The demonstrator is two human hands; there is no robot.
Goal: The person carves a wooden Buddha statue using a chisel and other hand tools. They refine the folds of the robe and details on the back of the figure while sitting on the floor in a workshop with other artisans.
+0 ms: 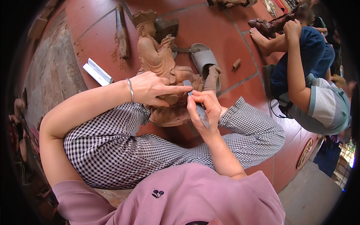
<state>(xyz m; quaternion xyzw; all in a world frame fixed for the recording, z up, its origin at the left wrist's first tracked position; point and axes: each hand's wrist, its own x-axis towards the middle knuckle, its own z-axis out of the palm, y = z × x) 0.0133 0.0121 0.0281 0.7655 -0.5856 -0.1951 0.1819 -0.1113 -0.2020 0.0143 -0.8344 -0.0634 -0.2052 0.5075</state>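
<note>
A carved wooden statue (pixel 155 52) of a seated figure rests on the floor between my bent legs, tilted a little. My right hand (pixel 208 107) grips a flat grey metal chisel (pixel 202 115), its blade pointing at the statue's lower part. My left hand (pixel 152 88) lies over the statue's base with its index finger stretched out to the blade end and its thumb apart. The fingertip touches or nearly touches the blade; the exact contact is hard to see. Part of the carving beneath my hands is hidden.
A wooden mallet (pixel 122 35) lies at the far left among wood dust, near a whitish angular bar (pixel 97 72). A grey slipper (pixel 203 56) and a small wooden piece (pixel 236 64) lie beyond the statue. At right, a person (pixel 311 78) sits beside a dark carving (pixel 275 26).
</note>
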